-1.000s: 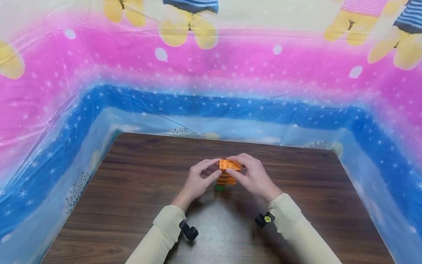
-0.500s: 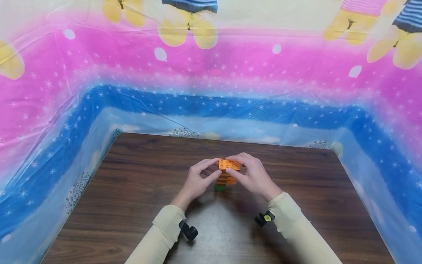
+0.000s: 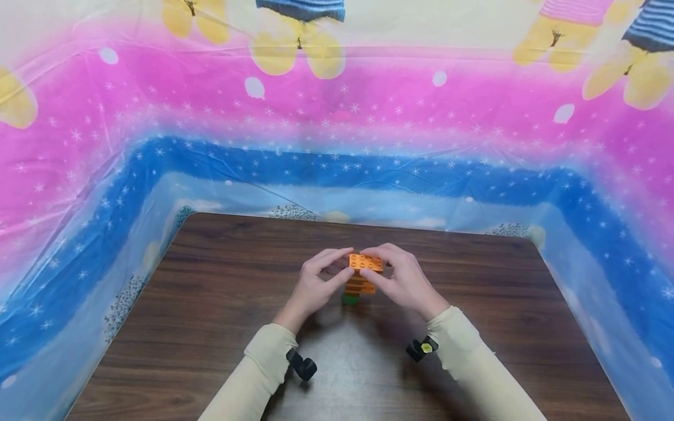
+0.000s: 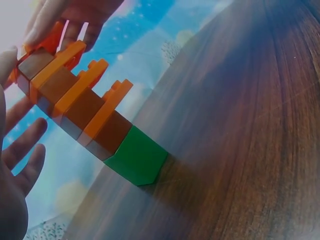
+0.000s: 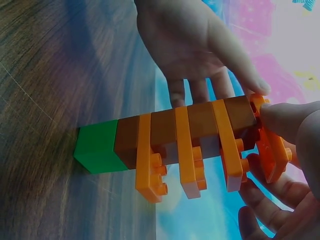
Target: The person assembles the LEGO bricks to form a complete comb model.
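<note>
A tower of toy building bricks stands upright on the table. At its foot is a green brick (image 4: 135, 157); above it, brown bricks (image 5: 202, 120) alternate with thin orange bricks (image 5: 187, 160) that jut out to one side. The topmost orange brick (image 3: 364, 261) shows its studs in the head view. My left hand (image 3: 312, 286) has its thumb and index fingertips at the left end of that top brick, its other fingers spread behind the tower. My right hand (image 3: 408, 280) pinches the same brick between thumb and index finger, the thumb along its near side.
The dark wooden table (image 3: 221, 304) spreads around the tower. A printed pink and blue cloth (image 3: 337, 169) hangs behind its far edge and along both sides. Black wrist devices (image 3: 302, 365) sit at both sleeve cuffs.
The left index finger has risen slightly at the top brick's far corner. The right hand keeps its hold, and the tower stands in place.
</note>
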Demonstrator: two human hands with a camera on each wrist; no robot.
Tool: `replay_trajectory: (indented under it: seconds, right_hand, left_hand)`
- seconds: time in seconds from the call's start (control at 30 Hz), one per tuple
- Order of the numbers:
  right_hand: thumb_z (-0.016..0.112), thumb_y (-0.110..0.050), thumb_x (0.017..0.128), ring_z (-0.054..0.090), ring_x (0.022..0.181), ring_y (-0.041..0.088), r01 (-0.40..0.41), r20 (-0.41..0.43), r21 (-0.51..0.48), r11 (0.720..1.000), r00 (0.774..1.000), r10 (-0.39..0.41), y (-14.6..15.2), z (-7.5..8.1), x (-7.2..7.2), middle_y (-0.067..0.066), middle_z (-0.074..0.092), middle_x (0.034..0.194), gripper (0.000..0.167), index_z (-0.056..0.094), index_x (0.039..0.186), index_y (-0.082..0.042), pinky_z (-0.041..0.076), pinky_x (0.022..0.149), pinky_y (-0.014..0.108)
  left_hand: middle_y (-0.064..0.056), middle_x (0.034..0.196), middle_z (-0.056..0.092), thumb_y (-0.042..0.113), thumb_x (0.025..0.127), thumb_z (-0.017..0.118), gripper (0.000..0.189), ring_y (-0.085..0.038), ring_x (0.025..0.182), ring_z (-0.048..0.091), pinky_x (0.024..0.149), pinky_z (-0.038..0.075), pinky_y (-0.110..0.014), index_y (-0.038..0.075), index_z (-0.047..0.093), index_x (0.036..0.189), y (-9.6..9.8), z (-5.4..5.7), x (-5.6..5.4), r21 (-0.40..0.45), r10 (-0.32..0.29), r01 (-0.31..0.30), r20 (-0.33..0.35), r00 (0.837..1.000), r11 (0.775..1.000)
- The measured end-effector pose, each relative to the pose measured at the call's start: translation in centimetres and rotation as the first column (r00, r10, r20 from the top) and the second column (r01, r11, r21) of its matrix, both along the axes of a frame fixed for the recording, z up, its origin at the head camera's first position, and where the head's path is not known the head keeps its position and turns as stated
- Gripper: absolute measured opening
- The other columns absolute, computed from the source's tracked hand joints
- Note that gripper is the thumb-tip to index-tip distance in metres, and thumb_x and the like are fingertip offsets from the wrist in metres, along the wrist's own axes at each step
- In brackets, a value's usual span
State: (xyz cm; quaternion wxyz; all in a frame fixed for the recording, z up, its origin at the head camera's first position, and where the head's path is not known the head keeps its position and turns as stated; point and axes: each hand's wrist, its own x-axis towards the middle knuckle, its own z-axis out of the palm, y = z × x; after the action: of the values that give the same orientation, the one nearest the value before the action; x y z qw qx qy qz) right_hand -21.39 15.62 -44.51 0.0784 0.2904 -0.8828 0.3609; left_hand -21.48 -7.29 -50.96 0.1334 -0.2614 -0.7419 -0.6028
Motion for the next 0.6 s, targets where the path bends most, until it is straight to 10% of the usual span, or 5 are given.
replay_trajectory:
  seconds: [0.6]
  right_hand:
    - [0.076, -0.027, 0.099, 0.066, 0.106, 0.014, 0.016, 0.056, -0.061, 0.998, 0.998, -0.013, 0.17, -0.45, 0.08, -0.003, 0.071, 0.124, 0.034, 0.071, 0.131, -0.017, 0.056, 0.089, 0.042]
  left_hand:
    - [-0.001, 0.126, 0.070, 0.016, 0.101, 0.073, 0.036, -0.017, 0.105, 0.068, 0.085, 0.060, -0.044, 0.009, 0.071, 0.136, 0.22, 0.32, 0.12, -0.014, 0.005, -0.005, 0.006, 1.000, 1.000]
